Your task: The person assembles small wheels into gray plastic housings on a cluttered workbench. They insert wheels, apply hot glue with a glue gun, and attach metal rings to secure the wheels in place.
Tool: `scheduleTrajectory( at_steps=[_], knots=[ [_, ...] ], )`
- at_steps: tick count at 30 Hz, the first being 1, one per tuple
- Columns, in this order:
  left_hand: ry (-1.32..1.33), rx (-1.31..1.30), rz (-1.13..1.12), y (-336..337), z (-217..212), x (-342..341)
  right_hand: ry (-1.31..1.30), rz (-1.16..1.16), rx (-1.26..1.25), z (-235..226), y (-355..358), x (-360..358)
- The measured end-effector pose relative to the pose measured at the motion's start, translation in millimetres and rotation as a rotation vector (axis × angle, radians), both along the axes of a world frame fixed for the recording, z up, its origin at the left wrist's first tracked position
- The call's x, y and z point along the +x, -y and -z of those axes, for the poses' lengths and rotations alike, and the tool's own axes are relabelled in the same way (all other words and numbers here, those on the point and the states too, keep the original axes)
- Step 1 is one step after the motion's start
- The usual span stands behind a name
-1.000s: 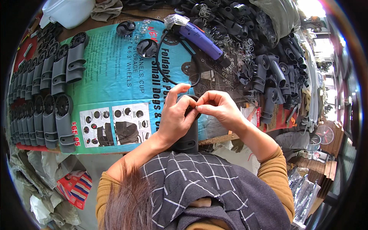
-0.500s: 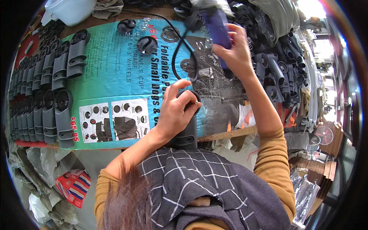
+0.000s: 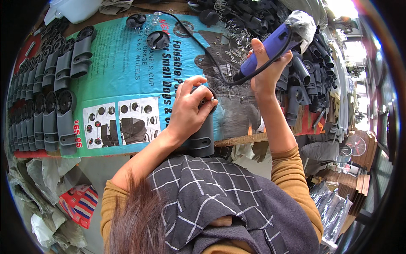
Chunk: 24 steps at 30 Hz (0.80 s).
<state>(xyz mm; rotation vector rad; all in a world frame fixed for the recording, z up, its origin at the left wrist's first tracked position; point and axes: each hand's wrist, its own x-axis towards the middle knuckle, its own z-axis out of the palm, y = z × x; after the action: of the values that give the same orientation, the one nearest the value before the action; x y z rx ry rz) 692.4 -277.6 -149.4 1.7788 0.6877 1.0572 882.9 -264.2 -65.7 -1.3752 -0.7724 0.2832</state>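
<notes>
My left hand (image 3: 189, 108) bends over a dark grey plastic tube part (image 3: 203, 137) with a round end, at the table's near edge. Its thumb and forefinger pinch a small shiny metal fastener (image 3: 212, 99) at that round end; the exact kind is too small to tell. The rest of the round end is mostly covered by the fingers. Raised to the right, my right hand (image 3: 268, 63) grips a purple corded electric screwdriver (image 3: 270, 44). Clear plastic wraps its upper end (image 3: 300, 27), and its black cord (image 3: 201, 44) loops across the table.
Rows of finished-looking grey parts (image 3: 65, 118) stand at the left. Two round black caps (image 3: 158, 40) lie on the printed cardboard sheet (image 3: 110, 72). Small washers (image 3: 234, 55) are scattered right of centre. Piles of black plastic parts (image 3: 306, 76) fill the right; a white tub (image 3: 78, 10) sits far left.
My right hand has swung the electric screwdriver to the right and tilted it, so its wrapped end now points to the upper right. My left hand keeps its pinch on the part.
</notes>
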Motion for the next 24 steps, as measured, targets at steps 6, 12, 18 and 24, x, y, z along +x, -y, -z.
scheduleTrajectory(
  at_steps=[6,12,18,24],
  knots=[
    [-0.019,0.000,0.009,0,1,-1,-0.335,-0.148,0.260,-38,42,-21],
    [0.001,-0.049,0.026,1,2,0,-0.288,-0.341,0.354,-49,62,-44],
    [0.004,-0.027,0.025,0,2,0,-0.220,-0.407,0.359,-46,53,-45],
    [0.022,-0.057,0.014,1,2,0,-0.105,-0.407,0.324,-44,57,-48]
  ],
)
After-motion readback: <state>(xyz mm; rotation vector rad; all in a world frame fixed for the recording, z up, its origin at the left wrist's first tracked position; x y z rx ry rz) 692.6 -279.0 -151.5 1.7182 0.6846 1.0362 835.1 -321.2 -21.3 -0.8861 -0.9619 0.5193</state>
